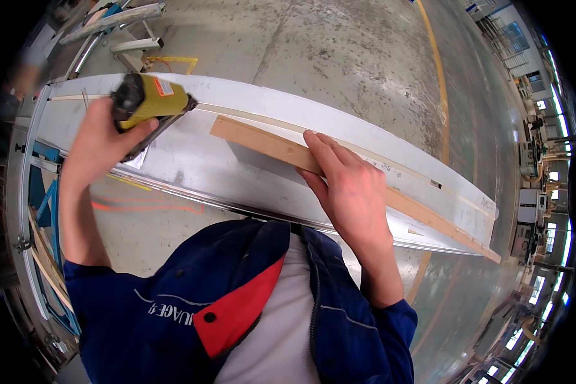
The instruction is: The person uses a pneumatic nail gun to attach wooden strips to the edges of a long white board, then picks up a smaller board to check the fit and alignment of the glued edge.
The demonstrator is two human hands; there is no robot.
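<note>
My left hand (99, 141) is wrapped round the handle of a yellow and black nail gun (148, 101), slightly blurred. The gun's nose points right, over the pale worktop and near the left end of a wooden strip (259, 139). Around the middle of that long, light brown strip, my right hand (352, 185) closes with fingers on the far side and thumb on the near side. The strip's left end looks raised above the surface, with a shadow under it. Its other end reaches the worktop's far right corner.
The long, pale grey worktop (211, 173) spans the view, with a thin cream strip (249, 116) along it. A blue frame (48, 214) with timber lengths stands at left. Beyond is a concrete floor (339, 57) with yellow lines; machines line the right side.
</note>
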